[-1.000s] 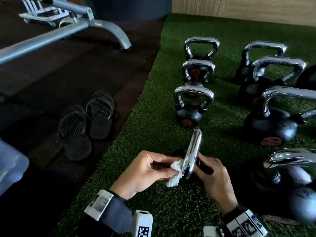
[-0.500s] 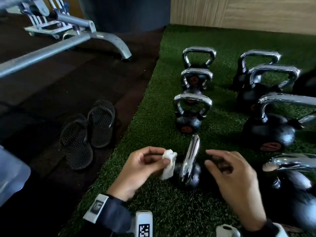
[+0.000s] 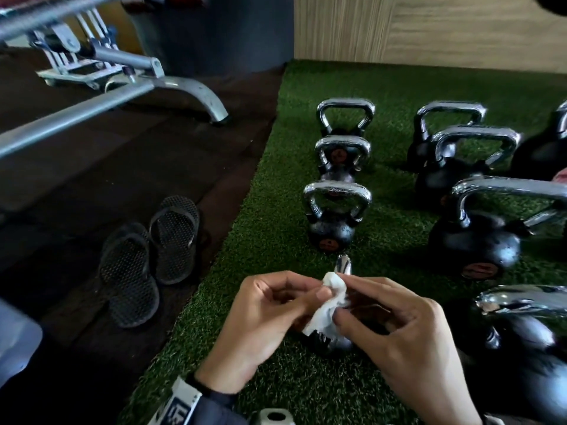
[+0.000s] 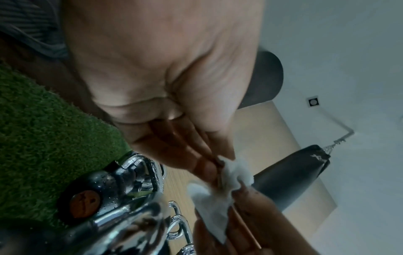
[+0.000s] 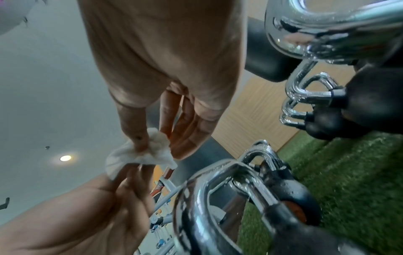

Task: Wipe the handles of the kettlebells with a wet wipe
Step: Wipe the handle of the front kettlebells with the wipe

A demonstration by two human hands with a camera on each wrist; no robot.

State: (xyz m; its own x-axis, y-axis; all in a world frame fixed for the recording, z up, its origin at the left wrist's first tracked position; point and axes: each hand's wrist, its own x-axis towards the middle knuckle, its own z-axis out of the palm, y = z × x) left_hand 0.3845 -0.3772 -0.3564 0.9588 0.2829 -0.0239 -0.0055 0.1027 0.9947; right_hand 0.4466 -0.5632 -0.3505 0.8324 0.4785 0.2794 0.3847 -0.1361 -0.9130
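Head view: two hands (image 3: 331,326) pinch one wipe (image 3: 329,305).

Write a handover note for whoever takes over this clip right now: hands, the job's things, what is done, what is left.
Left hand: pinches the wet wipe at its upper part.
Right hand: pinches the same wipe lower down; both hold it in the air above the nearest small kettlebell, off its handle.
Things: that kettlebell stands on the green turf, three more small ones in a row beyond, larger ones to the right.
Done: cannot tell from this moment which handles are wiped.
Left: likely refold the wipe, then go on with the handles.
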